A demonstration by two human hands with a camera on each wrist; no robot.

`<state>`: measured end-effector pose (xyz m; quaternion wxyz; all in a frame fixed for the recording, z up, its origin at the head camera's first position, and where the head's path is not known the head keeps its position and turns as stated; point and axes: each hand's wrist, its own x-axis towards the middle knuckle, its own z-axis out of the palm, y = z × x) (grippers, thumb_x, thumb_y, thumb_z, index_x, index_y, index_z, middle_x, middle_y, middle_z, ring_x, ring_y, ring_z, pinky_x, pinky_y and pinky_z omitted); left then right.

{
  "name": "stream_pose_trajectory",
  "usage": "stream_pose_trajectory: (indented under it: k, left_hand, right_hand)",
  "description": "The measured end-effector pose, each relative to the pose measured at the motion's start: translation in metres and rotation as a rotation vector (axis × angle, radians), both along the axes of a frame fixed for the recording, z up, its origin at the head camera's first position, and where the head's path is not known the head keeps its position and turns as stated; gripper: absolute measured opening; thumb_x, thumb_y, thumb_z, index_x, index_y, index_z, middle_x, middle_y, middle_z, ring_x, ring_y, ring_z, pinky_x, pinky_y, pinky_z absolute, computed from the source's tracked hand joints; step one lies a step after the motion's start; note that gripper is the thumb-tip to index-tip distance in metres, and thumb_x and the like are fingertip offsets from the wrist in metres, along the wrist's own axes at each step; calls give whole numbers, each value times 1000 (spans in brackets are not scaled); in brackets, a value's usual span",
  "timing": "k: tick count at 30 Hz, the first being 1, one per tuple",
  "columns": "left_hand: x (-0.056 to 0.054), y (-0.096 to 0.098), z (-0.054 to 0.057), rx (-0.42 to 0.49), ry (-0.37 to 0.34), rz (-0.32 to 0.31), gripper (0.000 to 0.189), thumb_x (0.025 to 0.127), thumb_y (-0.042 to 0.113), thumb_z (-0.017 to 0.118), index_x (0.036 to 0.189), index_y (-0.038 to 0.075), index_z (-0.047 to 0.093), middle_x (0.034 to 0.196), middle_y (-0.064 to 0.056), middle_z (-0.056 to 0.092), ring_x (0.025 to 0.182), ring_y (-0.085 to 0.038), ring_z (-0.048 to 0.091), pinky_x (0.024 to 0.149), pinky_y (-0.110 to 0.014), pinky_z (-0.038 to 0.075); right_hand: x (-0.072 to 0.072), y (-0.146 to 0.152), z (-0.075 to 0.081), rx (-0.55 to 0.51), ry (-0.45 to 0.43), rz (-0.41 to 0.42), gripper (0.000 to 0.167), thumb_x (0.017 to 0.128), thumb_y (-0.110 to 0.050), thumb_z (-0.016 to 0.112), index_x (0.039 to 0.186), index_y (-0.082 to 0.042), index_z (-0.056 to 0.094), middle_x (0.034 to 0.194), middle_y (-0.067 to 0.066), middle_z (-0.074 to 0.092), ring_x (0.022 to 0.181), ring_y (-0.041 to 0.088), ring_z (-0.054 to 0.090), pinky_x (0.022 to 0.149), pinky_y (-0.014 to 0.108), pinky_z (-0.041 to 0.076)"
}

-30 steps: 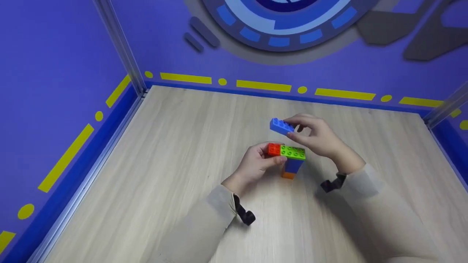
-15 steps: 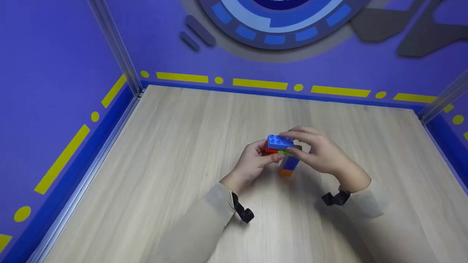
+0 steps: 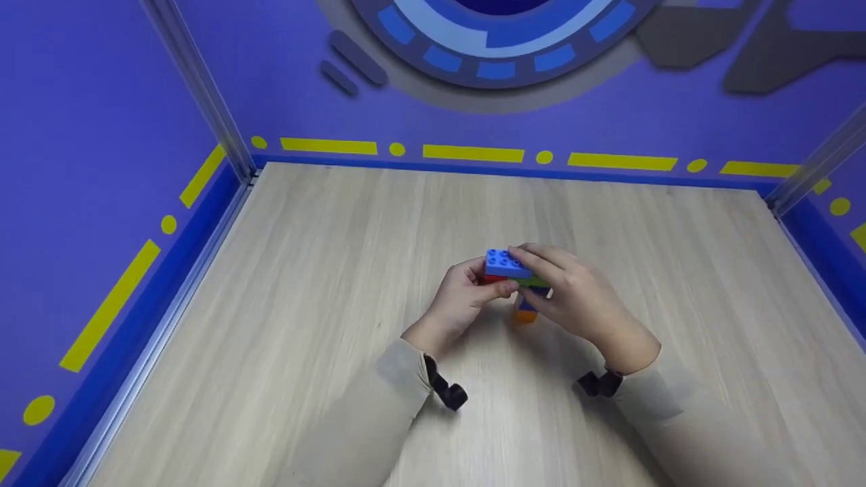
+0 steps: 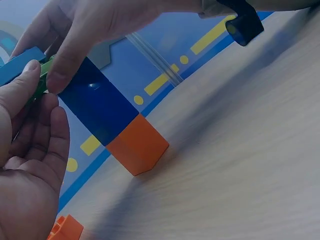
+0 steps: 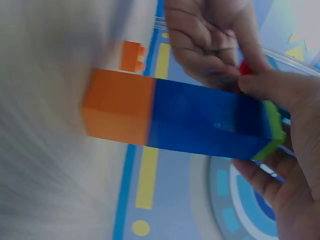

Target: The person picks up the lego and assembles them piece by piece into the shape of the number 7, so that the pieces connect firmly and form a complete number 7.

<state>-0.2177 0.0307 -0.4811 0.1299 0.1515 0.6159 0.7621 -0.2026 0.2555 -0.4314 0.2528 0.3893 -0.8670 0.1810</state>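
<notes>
A small tower stands on the table: an orange block at the base, a dark blue block above it and a green brick over that. Beside the green brick is a red brick. My left hand pinches the red brick between thumb and fingers. Across the red and green bricks lies a light blue brick, studs up. My right hand grips its right end, fingers over the top and thumb low at the front.
Another orange studded brick stands on the wooden table near the tower, hidden in the head view. Blue-purple panels with yellow dashes rise at the back and sides, joined by metal posts.
My right hand has lowered the light blue brick from above and behind onto the red and green bricks, its fingers now further over the top. My left hand keeps its hold.
</notes>
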Motion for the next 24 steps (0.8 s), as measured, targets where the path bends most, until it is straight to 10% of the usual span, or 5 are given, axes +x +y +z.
stream_pose_trajectory:
  k: [14, 24]
  left_hand:
    - [-2, -6, 15, -7, -53, -39, 45, 100, 1, 85, 143, 3, 73, 131, -10, 80, 112, -13, 74, 94, -25, 64]
    - [0, -13, 23, -275, 243, 7, 44, 101, -1, 76, 139, 8, 56, 138, -15, 76, 118, -16, 74, 105, -30, 64]
  right_hand:
    - [-2, -1, -10, -72, 100, 25, 61, 86, -4, 98, 143, -5, 77, 131, 18, 82, 116, 40, 82, 99, 53, 69]
    - [-3, -1, -10, -88, 71, 37, 60, 87, -3, 97, 143, -5, 77, 131, 18, 82, 116, 39, 82, 100, 52, 69]
